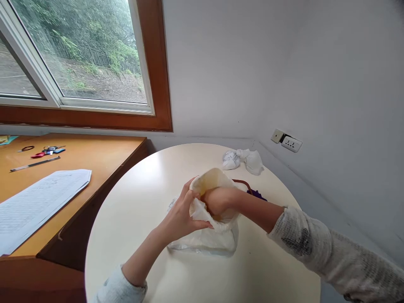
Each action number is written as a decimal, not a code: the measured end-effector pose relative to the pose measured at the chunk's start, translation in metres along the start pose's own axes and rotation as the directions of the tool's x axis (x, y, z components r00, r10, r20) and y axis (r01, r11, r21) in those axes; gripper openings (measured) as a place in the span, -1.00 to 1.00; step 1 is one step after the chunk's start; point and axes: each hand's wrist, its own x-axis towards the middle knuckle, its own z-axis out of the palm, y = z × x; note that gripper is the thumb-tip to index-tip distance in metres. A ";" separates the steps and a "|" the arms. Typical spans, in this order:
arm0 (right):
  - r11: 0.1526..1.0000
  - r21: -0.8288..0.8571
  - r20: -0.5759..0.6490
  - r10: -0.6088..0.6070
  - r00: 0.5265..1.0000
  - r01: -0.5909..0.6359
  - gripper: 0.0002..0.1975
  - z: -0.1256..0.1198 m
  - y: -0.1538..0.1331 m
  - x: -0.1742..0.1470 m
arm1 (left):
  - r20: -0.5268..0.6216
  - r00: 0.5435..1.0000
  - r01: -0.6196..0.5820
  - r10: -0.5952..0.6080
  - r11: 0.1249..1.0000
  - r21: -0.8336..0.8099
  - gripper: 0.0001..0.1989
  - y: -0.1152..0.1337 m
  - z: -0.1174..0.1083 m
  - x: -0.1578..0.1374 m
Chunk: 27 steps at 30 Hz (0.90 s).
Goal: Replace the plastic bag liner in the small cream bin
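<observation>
A white bag (217, 179) stands on the round table with its mouth spread and a yellowish inside showing. My left hand (181, 214) is closed on the near left part of its rim, thumb along the front edge. Down inside the opening is my right hand (219, 200); its fingers are hidden, so what they hold, if anything, does not show. Around the bag's base lies thin translucent plastic (205, 244). Just behind my right wrist, a dark purple thing (257, 194) with a curved brown strap (244, 182) is partly covered.
Crumpled white plastic (243, 160) lies at the back of the round table (126, 219). To the left, a wooden desk (104, 155) holds papers (47, 202), a pen (34, 164) and keys (52, 149). A wall socket (292, 143) is at the right, a window upper left.
</observation>
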 end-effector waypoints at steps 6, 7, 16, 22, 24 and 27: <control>0.998 -0.061 -0.047 0.031 0.998 -0.034 -0.53 0.008 0.007 0.016 | 0.010 0.999 -0.035 0.035 0.998 -0.047 -0.45 -0.001 0.000 0.001; 0.998 -0.056 -0.031 0.031 0.999 -0.033 -0.46 0.011 0.009 0.019 | 0.005 0.999 -0.037 0.037 0.998 -0.048 -0.45 -0.001 0.000 0.001; 0.998 0.011 0.056 0.066 0.996 -0.067 -0.75 -0.014 -0.003 -0.006 | -0.018 1.000 -0.015 0.014 1.000 -0.023 -0.46 -0.006 0.000 0.002; 0.998 0.067 0.277 -0.009 0.961 -0.010 -0.91 0.004 0.012 0.008 | -0.041 0.996 0.086 -0.086 0.996 0.009 -0.46 -0.007 0.000 0.002; 0.994 0.109 0.262 -0.027 0.965 -0.001 -0.85 0.011 0.016 0.015 | -0.031 0.995 0.093 -0.093 0.996 0.011 -0.46 -0.006 0.000 0.003; 0.985 0.173 0.128 -0.004 0.992 -0.018 -0.84 0.008 0.017 0.015 | -0.039 0.994 0.103 -0.103 0.995 -0.008 -0.46 -0.008 0.001 0.003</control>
